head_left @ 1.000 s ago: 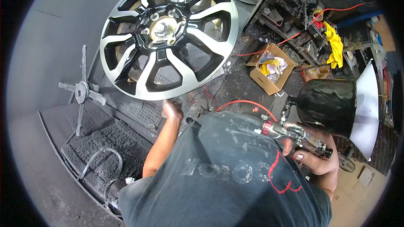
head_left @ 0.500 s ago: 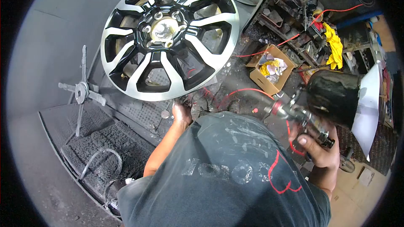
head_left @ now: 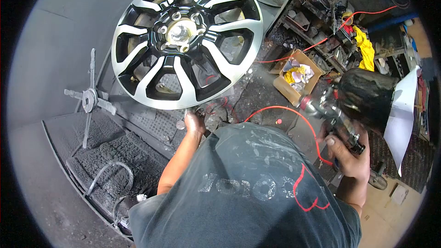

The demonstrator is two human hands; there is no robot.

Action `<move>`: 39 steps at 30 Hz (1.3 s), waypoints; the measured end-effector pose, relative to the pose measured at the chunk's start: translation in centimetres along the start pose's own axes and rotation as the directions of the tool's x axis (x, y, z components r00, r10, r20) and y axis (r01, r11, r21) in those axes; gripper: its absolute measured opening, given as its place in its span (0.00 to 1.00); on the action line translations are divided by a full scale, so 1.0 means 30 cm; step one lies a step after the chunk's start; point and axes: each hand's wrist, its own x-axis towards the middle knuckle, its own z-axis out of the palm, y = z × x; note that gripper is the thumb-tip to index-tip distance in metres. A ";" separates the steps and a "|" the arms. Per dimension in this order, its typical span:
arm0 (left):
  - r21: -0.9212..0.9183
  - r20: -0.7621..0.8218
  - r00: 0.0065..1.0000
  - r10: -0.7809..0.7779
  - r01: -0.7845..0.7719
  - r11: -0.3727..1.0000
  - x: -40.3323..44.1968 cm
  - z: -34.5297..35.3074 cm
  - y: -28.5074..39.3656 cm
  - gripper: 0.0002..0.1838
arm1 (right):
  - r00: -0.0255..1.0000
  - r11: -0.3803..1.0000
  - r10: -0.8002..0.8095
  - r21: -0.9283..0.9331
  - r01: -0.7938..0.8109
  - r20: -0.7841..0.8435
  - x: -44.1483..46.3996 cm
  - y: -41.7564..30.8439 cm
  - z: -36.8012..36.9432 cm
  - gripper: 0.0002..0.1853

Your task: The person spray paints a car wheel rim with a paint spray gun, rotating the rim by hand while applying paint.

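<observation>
Alloy wheel point(head_left: 192, 46), with gloss-black recesses and bright silver spoke faces, sits at the far side of the scene, left of centre, its face turned up toward the wearer. Pale material fills its centre bore, ringed by lug holes.

Beneath the near edge of the rim is the left hand point(head_left: 195, 123), its fingers pointing away from the body and partly hidden by the wheel; I cannot tell how wide they stand or whether they grip anything. On the right, well apart from the wheel, the right hand point(head_left: 348, 154) holds a spray gun point(head_left: 328, 114), fingers curled around the handle and thumb at the back. The gun's nozzle points far and to the left. Its black paint cup point(head_left: 366, 101) lies tilted to the right, with a white paper sheet point(head_left: 402, 124) at the cup's outer end.

A red air hose point(head_left: 294, 109) curves over the floor just left of the gun. Farther off stands an open cardboard box point(head_left: 287, 91) of crumpled paper, near a cluttered shelf and a yellow cloth point(head_left: 365, 50). At left is a grey cross-shaped stand point(head_left: 89, 101).
</observation>
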 end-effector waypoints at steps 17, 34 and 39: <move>-0.005 -0.055 0.993 0.105 -0.105 0.994 0.085 -0.074 0.093 0.14 | 0.998 0.978 -0.062 -0.199 0.061 0.001 0.022 0.039 -0.105 0.28; -0.101 -0.060 0.998 -0.003 -0.003 0.995 -0.052 0.059 -0.009 0.15 | 0.950 0.975 0.194 0.055 -0.214 0.245 -0.048 -0.023 -0.023 0.29; -0.086 -0.001 0.999 -0.037 0.037 0.996 -0.127 0.131 0.019 0.15 | 0.998 0.998 -0.029 -0.054 0.025 -0.062 -0.023 0.023 -0.015 0.29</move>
